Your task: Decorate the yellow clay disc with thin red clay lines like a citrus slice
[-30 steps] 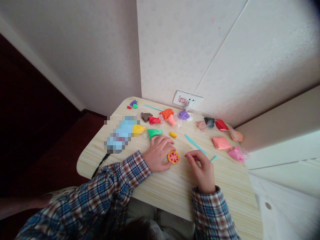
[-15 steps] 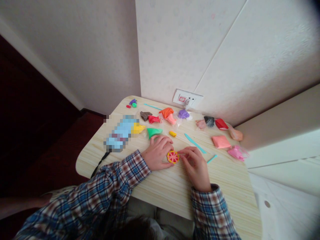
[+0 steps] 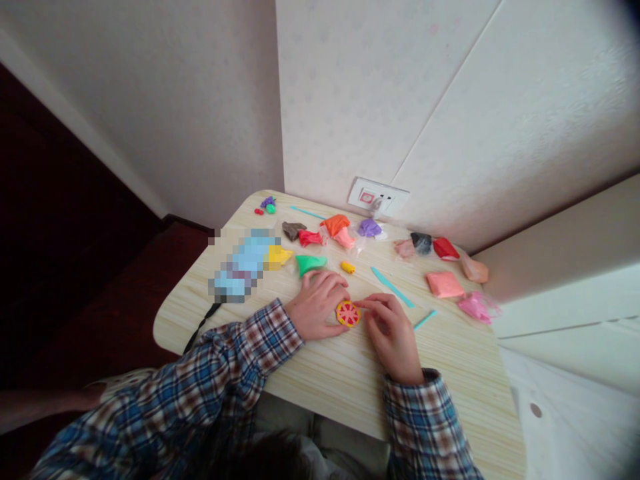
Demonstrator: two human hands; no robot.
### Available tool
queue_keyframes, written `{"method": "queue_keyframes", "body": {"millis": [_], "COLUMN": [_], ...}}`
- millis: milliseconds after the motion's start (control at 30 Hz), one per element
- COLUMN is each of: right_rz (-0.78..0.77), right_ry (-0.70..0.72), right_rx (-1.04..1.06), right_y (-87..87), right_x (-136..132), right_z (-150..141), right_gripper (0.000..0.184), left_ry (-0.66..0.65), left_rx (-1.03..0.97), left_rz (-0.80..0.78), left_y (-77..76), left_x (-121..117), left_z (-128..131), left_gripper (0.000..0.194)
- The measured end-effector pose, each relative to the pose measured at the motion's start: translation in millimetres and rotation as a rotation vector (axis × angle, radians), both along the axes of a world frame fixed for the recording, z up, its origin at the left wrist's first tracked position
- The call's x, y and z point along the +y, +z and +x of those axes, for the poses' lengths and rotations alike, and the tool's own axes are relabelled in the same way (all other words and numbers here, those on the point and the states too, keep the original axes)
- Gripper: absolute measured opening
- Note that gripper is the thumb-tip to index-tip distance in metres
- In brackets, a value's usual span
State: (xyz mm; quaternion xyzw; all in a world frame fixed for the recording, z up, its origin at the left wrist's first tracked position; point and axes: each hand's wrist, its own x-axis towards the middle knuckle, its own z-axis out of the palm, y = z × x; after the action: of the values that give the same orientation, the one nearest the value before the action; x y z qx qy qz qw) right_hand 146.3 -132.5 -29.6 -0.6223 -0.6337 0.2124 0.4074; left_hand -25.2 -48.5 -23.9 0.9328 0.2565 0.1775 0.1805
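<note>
A small round clay disc (image 3: 348,313) lies on the table, with a yellow rim, red wedges and pale pink spokes, like a citrus slice. My left hand (image 3: 319,307) rests flat-wristed beside it, thumb and fingers closed around its left edge. From the other side my right hand (image 3: 391,328) reaches in, its index fingertip at the disc's upper right rim. The right thumb is bent close to that index finger; whatever may be between them is too small to make out. Just beyond the disc lies a yellow clay piece (image 3: 348,267), and a green clay packet (image 3: 310,265) is above my left hand.
A turquoise clay knife (image 3: 393,287) and a short turquoise stick (image 3: 425,320) lie right of centre. Bagged clay, including orange (image 3: 336,225), purple (image 3: 370,228) and salmon (image 3: 445,285), lines the back and right. A blurred blue object (image 3: 245,267) sits left. A wall socket (image 3: 379,197) is behind.
The view has shifted very slightly, so everything appears a little further right. My right index finger looks a bit straighter along the disc's rim; my left hand keeps its place.
</note>
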Motion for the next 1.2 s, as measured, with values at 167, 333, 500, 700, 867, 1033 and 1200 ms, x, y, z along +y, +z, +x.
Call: {"method": "queue_keyframes", "body": {"millis": [167,333,500,700,867,1033,1200], "right_rz": [0.01,-0.007,-0.005,0.02,0.041,0.046,0.069], "right_ry": [0.032,0.047,0.079,0.095,0.114,0.119,0.082], "right_rx": [-0.05,-0.087,-0.121,-0.198,-0.286,-0.282,-0.2], "right_y": [-3.5,-7.0,-9.1,-11.5,-13.3,-12.6,-9.4], "right_x": [-6,-13,-13,-12,-13,-14,-15], "right_z": [4,9,10,11,11,13,12], "right_gripper": [0.033,0.038,0.045,0.049,0.056,0.057,0.054], "left_ry": [-0.005,-0.01,-0.011,-0.01,-0.011,-0.012,-0.016], "left_rx": [-0.002,0.001,0.01,0.008,0.003,-0.005,0.0], "left_rz": [-0.007,-0.002,0.008,0.007,0.002,0.007,0.016], "left_y": [-0.7,-0.6,-0.8,-1.0,-0.5,-1.6,-2.3], "left_x": [0,0,0,1,1,1,1], "left_z": [0,-1,-1,0,0,0,-1], "left_gripper": [0.044,0.044,0.045,0.043,0.042,0.041,0.043]}}
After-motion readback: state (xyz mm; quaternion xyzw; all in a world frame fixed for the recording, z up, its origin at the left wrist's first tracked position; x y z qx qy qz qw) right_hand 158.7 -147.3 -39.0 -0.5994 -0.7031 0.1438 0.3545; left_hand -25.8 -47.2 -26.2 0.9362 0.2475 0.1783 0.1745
